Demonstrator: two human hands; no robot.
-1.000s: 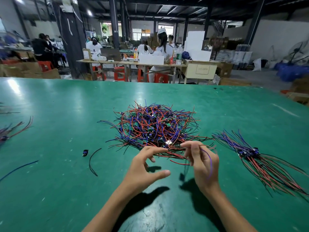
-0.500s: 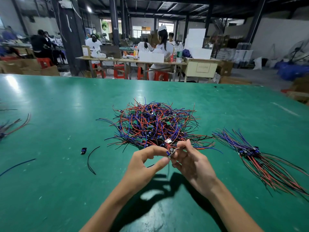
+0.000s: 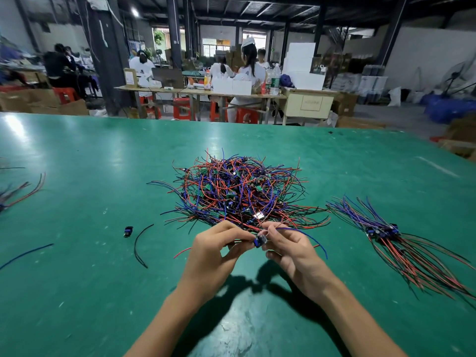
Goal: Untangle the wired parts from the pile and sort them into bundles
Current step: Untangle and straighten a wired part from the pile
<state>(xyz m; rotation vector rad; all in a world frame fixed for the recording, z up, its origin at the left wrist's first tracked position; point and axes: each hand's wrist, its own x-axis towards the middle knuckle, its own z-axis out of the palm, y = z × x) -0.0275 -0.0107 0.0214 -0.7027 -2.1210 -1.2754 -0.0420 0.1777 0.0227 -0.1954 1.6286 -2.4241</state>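
Note:
A tangled pile of red, blue and black wired parts lies in the middle of the green table. Just in front of it, above the table, my left hand and my right hand meet fingertip to fingertip. Both pinch one small wired part with a blue component. Its blue wire arcs over my right hand; a red wire trails out to the left below my left hand. A sorted bundle with aligned wires lies to the right.
A loose black wire and a small blue component lie left of my hands. More wires sit at the table's left edge, with a blue wire below them. People work at benches beyond the table.
My hands came together from slightly apart and both took hold of one wired part. They have now lifted it a little clear of the pile's near edge.

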